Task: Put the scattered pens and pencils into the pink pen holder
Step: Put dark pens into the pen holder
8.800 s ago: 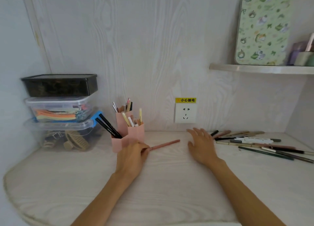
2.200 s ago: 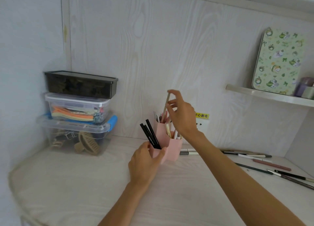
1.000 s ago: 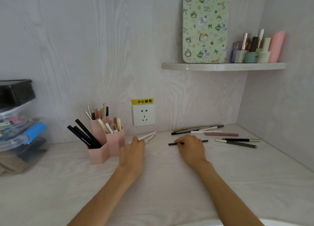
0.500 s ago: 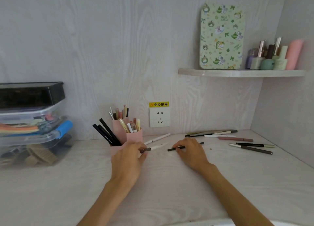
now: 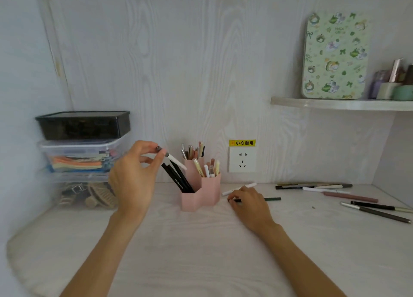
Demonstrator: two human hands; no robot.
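The pink pen holder point(image 5: 199, 198) stands mid-desk with several pens and pencils upright in its hexagonal cells. My left hand point(image 5: 134, 176) is raised left of it, pinching a white pen point(image 5: 176, 161) by its dark end, the pen slanting down toward the holder's low front cell among black pens. My right hand point(image 5: 250, 204) rests on the desk to the right of the holder, fingers closed on a dark green pen point(image 5: 271, 199) lying flat. Another white pen point(image 5: 240, 188) lies just behind that hand. Several more pens point(image 5: 335, 189) are scattered at the right.
Stacked plastic storage boxes point(image 5: 82, 153) stand at the left against the wall. A wall socket point(image 5: 242, 161) sits behind the holder. A shelf point(image 5: 335, 104) at upper right carries a patterned tin and small bottles. The desk edge curves at the near left.
My left hand has lifted the white pen off the desk and brought it up over the holder. My right hand has stayed on the dark green pen.
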